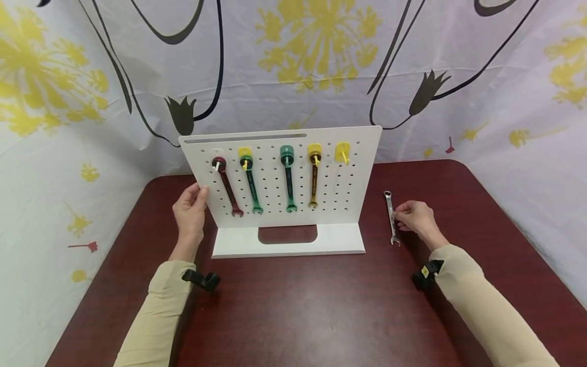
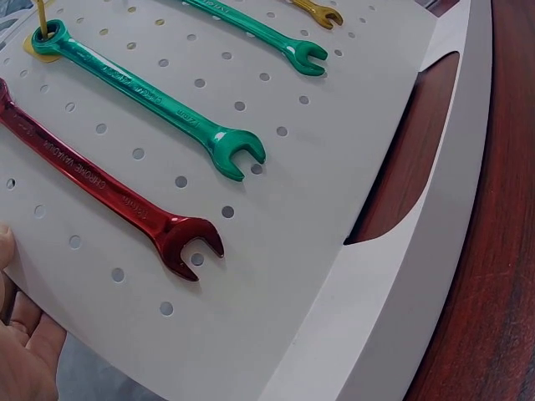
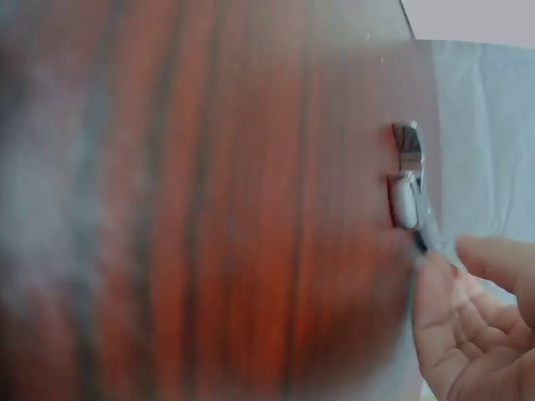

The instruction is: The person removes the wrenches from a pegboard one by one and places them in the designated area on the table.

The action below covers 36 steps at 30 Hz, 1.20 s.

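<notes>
Head view: the left hand pinches the white pegboard's left edge, thumb in front; the right hand has its fingertips at a silver combination wrench on the dark red table, right of the pegboard; whether they clamp it, I cannot tell. Four coloured combination wrenches hang from pegs.

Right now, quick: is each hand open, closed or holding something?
Left hand: closed, holding the white pegboard by its left edge.
Right hand: at the silver wrench; whether it grips cannot be told.
</notes>
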Available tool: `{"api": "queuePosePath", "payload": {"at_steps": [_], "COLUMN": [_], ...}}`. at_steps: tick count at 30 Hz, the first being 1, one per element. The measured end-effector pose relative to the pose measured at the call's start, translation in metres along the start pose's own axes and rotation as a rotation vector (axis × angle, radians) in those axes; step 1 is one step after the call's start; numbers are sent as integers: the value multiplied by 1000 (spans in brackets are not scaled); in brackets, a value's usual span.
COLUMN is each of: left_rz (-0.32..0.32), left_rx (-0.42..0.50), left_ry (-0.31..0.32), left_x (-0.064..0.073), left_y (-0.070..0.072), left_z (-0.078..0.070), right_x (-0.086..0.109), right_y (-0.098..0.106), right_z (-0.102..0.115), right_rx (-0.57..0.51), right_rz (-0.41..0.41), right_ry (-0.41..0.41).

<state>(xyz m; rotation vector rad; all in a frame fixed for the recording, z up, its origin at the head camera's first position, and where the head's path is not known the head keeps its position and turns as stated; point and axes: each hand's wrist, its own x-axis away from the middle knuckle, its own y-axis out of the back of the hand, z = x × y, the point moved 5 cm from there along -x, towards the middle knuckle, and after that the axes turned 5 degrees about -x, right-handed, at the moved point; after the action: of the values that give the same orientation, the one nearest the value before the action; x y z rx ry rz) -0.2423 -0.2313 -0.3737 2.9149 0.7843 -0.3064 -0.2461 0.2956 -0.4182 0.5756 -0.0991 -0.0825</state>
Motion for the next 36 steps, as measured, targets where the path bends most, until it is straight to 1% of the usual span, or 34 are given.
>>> {"api": "queuePosePath", "payload": {"at_steps": [2,4,7,11,14,17,20,23,24,30,36], "left_rz": [7,3,-7,2,11,9,3,2,2,6,5], "left_rx": [-7,-3,-4,-20,-24,-24,-17,-14,-13,-21,-15], "left_ry": [1,1,-4,-14,-17,-14,-13,-10,-9,-8,-15], "left_x": [0,0,0,1,1,1,0,1,1,2,3], "left_y": [-1,-1,0,0,-1,-1,-1,-1,-1,-1,-1], "left_z": [0,0,0,-1,-2,-2,-2,-2,-2,-2,-4], "right_x": [3,7,14,33,48,56,61,64,65,65,62], "right_y": [1,1,-6,-22,-37,-51,-63,-74,-77,-92,-101], "right_z": [6,17,41,85,114,133,150,162,165,176,180], "right_rx": [-25,-71,-200,-420,-523,-521,-471,-440,-425,-417,-451], "right_rz": [-66,-141,-221,-231,-225,-222,-206,-181,-173,-95,-66], "right_ry": [61,142,260,358,395,440,478,491,492,491,465]}}
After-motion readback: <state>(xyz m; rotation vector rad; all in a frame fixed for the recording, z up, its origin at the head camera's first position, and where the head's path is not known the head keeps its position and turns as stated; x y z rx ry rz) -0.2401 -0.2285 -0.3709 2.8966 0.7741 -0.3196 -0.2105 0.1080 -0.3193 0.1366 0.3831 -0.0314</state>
